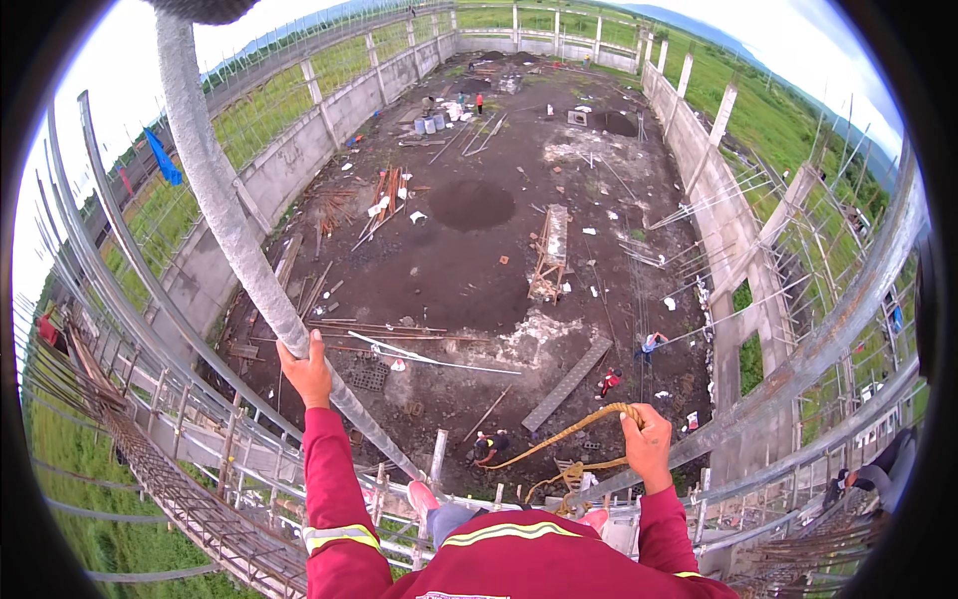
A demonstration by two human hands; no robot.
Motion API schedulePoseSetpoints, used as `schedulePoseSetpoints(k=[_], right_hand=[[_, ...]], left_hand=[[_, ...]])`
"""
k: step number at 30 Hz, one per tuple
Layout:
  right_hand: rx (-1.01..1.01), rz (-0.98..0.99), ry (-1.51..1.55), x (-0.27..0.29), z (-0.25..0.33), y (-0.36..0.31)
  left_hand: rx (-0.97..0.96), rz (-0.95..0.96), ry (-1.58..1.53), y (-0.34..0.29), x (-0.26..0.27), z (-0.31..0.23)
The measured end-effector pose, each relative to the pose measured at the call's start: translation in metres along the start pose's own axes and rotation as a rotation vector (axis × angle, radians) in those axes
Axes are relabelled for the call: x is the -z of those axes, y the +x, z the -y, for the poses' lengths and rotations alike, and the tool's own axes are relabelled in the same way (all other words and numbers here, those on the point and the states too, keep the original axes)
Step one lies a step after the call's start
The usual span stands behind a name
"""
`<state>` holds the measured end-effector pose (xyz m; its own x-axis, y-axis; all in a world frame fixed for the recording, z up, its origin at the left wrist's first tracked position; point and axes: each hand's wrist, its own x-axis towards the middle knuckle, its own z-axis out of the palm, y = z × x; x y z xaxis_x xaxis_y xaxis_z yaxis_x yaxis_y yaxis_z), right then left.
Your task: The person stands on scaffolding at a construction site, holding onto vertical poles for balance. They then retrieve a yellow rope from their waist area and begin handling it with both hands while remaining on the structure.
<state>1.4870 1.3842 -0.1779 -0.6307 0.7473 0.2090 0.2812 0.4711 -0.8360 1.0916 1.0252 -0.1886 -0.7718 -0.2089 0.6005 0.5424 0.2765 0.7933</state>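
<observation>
My left hand (307, 371) is closed round a thick, grey, whitish-crusted metal pipe (235, 230) that slants from the upper left down toward my feet. My right hand (649, 442) grips a yellow rope (574, 427), out in front at the right. From that fist the rope sags to the left, and more of it hangs in loops near a tied bundle by my foot. Both sleeves are dark red, the left one with a reflective band. My pink shoes (421, 496) stand high up among pipes and bars.
Far below lies a dark dirt yard with a soil mound (477, 205), lumber (387, 195), a long perforated plank (567, 384) and several people. Concrete walls (289, 160) enclose it. Bent pipes (798, 369) and rebar surround me; at the right edge another person (878, 469) is partly visible.
</observation>
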Motion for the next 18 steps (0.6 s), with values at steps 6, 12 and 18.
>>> schedulePoseSetpoints(k=[6, 12, 18], right_hand=[[-0.188, 0.188, 0.118, -0.022, -0.025, -0.014], [-0.261, 0.226, 0.220, -0.043, -0.044, -0.029], [-0.317, 0.118, 0.223, -0.009, -0.054, -0.024]], left_hand=[[0.056, 0.017, -0.025, 0.002, -0.002, 0.000], [0.050, 0.024, -0.035, 0.004, -0.001, 0.000], [0.021, 0.024, 0.029, 0.005, 0.000, 0.004]])
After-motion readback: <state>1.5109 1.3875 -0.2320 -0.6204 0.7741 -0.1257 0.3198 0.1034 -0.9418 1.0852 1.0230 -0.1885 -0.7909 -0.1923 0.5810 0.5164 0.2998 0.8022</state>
